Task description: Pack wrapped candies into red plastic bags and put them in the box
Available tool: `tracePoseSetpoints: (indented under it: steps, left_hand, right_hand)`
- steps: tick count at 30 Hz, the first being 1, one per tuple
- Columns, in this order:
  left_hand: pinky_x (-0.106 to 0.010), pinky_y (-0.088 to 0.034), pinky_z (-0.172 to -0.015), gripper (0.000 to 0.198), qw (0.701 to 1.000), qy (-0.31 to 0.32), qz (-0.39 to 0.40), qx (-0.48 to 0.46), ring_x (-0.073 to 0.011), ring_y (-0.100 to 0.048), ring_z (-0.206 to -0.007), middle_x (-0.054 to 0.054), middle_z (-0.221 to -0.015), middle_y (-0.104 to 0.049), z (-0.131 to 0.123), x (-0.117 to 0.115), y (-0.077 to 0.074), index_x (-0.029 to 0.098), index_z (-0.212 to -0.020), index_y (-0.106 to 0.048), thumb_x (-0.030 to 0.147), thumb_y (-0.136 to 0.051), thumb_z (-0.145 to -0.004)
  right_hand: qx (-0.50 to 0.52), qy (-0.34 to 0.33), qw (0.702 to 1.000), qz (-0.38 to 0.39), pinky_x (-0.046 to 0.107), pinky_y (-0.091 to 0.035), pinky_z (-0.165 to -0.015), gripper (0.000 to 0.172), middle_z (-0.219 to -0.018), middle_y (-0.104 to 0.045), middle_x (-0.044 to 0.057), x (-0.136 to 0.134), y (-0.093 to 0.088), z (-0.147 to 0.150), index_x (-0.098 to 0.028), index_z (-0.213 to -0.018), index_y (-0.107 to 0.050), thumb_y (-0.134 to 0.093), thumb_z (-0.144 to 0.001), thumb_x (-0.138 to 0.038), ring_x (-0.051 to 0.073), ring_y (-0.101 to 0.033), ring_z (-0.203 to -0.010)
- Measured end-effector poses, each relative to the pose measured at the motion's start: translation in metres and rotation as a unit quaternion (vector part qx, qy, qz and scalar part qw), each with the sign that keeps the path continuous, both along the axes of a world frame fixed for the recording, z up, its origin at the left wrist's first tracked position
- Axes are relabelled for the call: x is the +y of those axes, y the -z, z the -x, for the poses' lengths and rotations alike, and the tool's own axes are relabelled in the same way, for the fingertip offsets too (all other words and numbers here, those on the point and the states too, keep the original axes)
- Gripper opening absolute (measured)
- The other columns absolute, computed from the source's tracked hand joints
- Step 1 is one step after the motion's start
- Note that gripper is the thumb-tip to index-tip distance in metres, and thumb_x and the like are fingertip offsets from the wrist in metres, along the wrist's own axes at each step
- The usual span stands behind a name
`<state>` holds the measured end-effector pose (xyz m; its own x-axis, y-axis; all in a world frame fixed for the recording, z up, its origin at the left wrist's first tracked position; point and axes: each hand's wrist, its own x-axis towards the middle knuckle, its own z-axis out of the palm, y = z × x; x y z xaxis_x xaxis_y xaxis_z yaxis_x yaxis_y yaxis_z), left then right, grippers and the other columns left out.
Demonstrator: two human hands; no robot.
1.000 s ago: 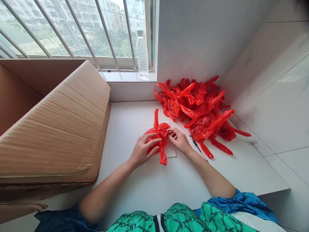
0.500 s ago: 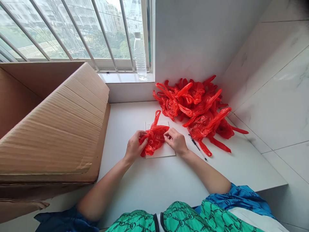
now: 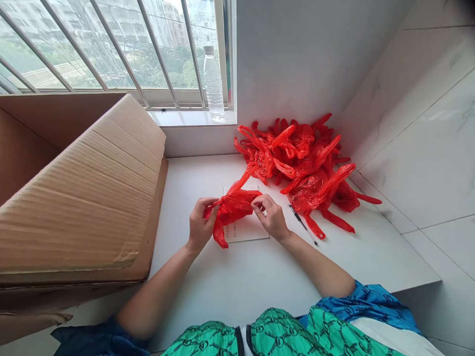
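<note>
L hand point(image 3: 202, 225) curled, R hand point(image 3: 270, 216) pinching, both fwd

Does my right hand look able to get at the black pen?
Probably yes: your right hand is close beside the black pen with nothing between them, though it's pinching the red plastic bag and would likely have to release it.

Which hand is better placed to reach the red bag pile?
Right, probably: the right hand is closer to the pile of red plastic bags; the left hand is farther, beside the cardboard box.
</note>
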<state>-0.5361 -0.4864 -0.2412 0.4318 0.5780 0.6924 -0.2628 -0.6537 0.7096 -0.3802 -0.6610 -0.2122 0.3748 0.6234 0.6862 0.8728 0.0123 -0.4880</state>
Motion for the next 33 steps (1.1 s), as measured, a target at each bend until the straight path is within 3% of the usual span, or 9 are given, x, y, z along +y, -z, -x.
tracePoseSetpoints:
  steps: [5,9,12,14,16,18,20,23,33]
  left_hand:
    - [-0.032,-0.056,-0.081,0.017,0.997,0.002,-0.074,0.02,-0.0178,-0.065,-0.096,-0.005,-0.105,-0.065,0.001,-0.001,0.0,0.023,-0.108,-0.063,0.032,-0.054,-0.097]
    - [-0.033,-0.055,-0.083,0.026,0.994,0.051,-0.039,0.083,-0.0169,-0.068,-0.088,-0.003,-0.093,-0.068,0.004,-0.001,-0.002,0.023,-0.121,-0.057,0.035,-0.05,-0.099]
    - [-0.034,-0.055,-0.083,0.027,0.999,0.02,-0.013,0.036,-0.0145,-0.067,-0.082,-0.005,-0.109,-0.064,0.003,-0.002,-0.004,0.023,-0.122,-0.055,0.036,-0.046,-0.1]
    - [-0.034,-0.056,-0.084,0.029,0.998,0.001,-0.038,0.045,-0.0171,-0.066,-0.095,-0.009,-0.13,-0.054,0.0,-0.005,-0.003,0.023,-0.124,-0.055,0.035,-0.048,-0.099]
    - [-0.039,-0.054,-0.094,0.038,0.988,0.009,-0.109,0.11,-0.0238,-0.058,-0.12,-0.012,-0.147,-0.042,-0.004,-0.01,0.0,0.026,-0.136,-0.05,0.033,-0.05,-0.098]
    - [-0.047,-0.043,-0.11,0.053,0.96,0.033,-0.207,0.187,-0.0284,-0.042,-0.139,-0.012,-0.156,-0.034,-0.009,-0.015,0.007,0.027,-0.149,-0.037,0.03,-0.049,-0.097]
    - [-0.052,-0.031,-0.119,0.063,0.928,0.039,-0.287,0.234,-0.0299,-0.031,-0.147,-0.012,-0.159,-0.032,-0.013,-0.019,0.015,0.025,-0.156,-0.025,0.026,-0.047,-0.097]
    - [-0.053,-0.026,-0.121,0.068,0.905,0.022,-0.335,0.261,-0.0311,-0.024,-0.15,-0.013,-0.16,-0.031,-0.016,-0.022,0.024,0.018,-0.157,-0.022,0.023,-0.046,-0.094]
    - [-0.052,-0.031,-0.12,0.066,0.891,-0.006,-0.348,0.292,-0.0326,-0.028,-0.149,-0.017,-0.158,-0.034,-0.016,-0.026,0.023,0.01,-0.153,-0.032,0.025,-0.048,-0.091]
  right_hand:
    - [-0.012,0.007,0.999,0.048,0.029,-0.048,-0.071,0.016,-0.09,-0.068,0.005,-0.006,-0.006,-0.005,-0.023,-0.09,-0.062,-0.05,-0.096,-0.032,0.017,-0.063,-0.077]
    - [-0.044,-0.005,0.987,0.154,0.026,-0.041,-0.06,0.016,-0.076,-0.066,-0.001,-0.013,-0.011,-0.009,-0.023,-0.077,-0.062,-0.057,-0.091,-0.03,0.013,-0.058,-0.061]
    - [-0.043,0.035,0.993,0.108,0.028,-0.042,-0.062,0.028,-0.072,-0.065,0.0,-0.012,-0.013,-0.006,-0.023,-0.074,-0.061,-0.053,-0.095,-0.038,0.014,-0.056,-0.061]
    - [-0.056,0.057,0.995,0.068,0.03,-0.048,-0.073,0.026,-0.085,-0.068,0.004,-0.006,-0.01,-0.001,-0.023,-0.084,-0.064,-0.049,-0.097,-0.039,0.018,-0.061,-0.076]
    - [-0.09,0.069,0.992,0.063,0.036,-0.048,-0.093,0.026,-0.114,-0.066,0.01,0.002,-0.001,0.005,-0.021,-0.109,-0.065,-0.051,-0.096,-0.039,0.024,-0.061,-0.105]
    - [-0.132,0.076,0.983,0.102,0.043,-0.04,-0.109,0.048,-0.144,-0.051,0.015,0.011,0.013,0.01,-0.018,-0.136,-0.053,-0.052,-0.094,-0.04,0.029,-0.047,-0.132]
    - [-0.165,0.084,0.97,0.159,0.049,-0.032,-0.116,0.064,-0.157,-0.036,0.016,0.017,0.029,0.013,-0.014,-0.153,-0.034,-0.048,-0.096,-0.038,0.031,-0.032,-0.145]
    - [-0.192,0.093,0.951,0.223,0.055,-0.022,-0.12,0.068,-0.162,-0.028,0.015,0.02,0.047,0.015,-0.012,-0.159,-0.018,-0.04,-0.099,-0.034,0.031,-0.021,-0.151]
    - [-0.212,0.103,0.939,0.249,0.053,-0.021,-0.122,0.065,-0.163,-0.024,0.013,0.017,0.047,0.016,-0.008,-0.157,-0.025,-0.04,-0.099,-0.033,0.03,-0.021,-0.151]
